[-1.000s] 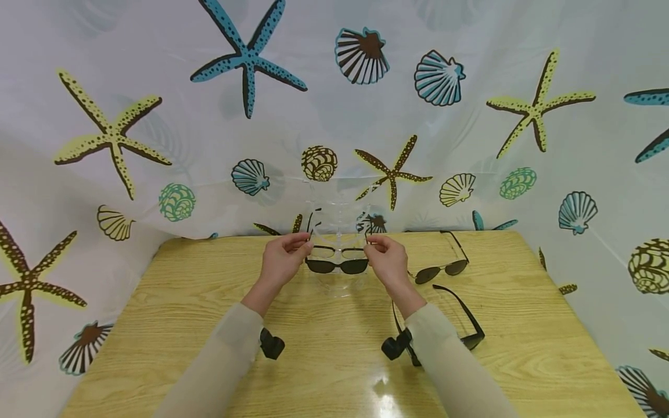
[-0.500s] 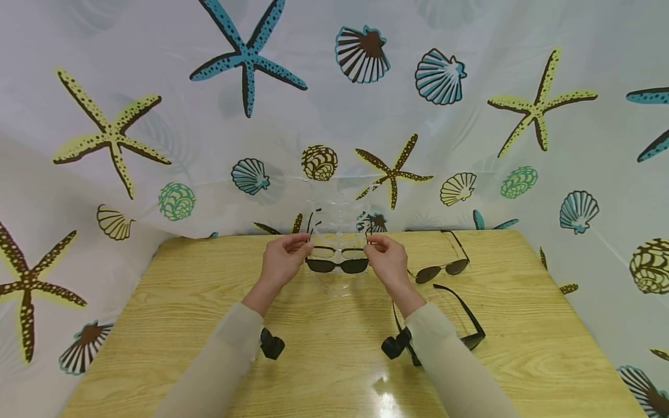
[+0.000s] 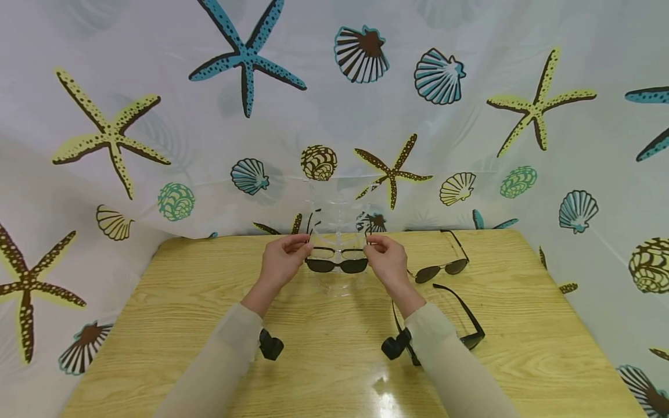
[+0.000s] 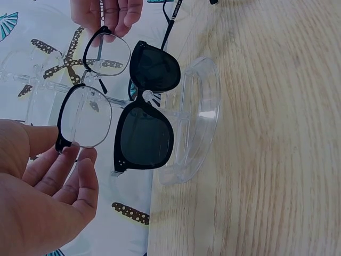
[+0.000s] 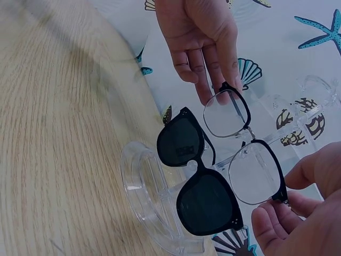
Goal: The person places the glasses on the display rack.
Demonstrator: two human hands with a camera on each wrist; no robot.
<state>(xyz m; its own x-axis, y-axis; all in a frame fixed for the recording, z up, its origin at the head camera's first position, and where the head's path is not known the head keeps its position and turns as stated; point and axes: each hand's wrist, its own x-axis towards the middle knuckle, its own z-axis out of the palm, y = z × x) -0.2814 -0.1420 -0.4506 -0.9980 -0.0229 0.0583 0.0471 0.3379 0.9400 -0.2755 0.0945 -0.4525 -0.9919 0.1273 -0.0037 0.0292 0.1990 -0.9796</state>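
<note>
My left hand point(image 3: 284, 257) and right hand point(image 3: 387, 256) pinch the two outer corners of a pair of clear-lensed eyeglasses point(image 4: 62, 111) with a black browline frame. These eyeglasses sit at a transparent display stand point(image 4: 205, 122), just above a pair of black sunglasses point(image 4: 146, 136) on its lowest level. In the right wrist view the thumb and fingers of the right hand point(image 5: 303, 205) hold the hinge corner of the eyeglasses point(image 5: 269, 157). Whether the bridge touches the stand's nose rest cannot be told.
To the right on the wooden table point(image 3: 198, 325) lie thin-framed sunglasses point(image 3: 441, 270) with arms unfolded. Nearer, thick black-framed glasses point(image 3: 473, 337) lie partly under the right forearm. A patterned curtain point(image 3: 292, 116) hangs behind the stand.
</note>
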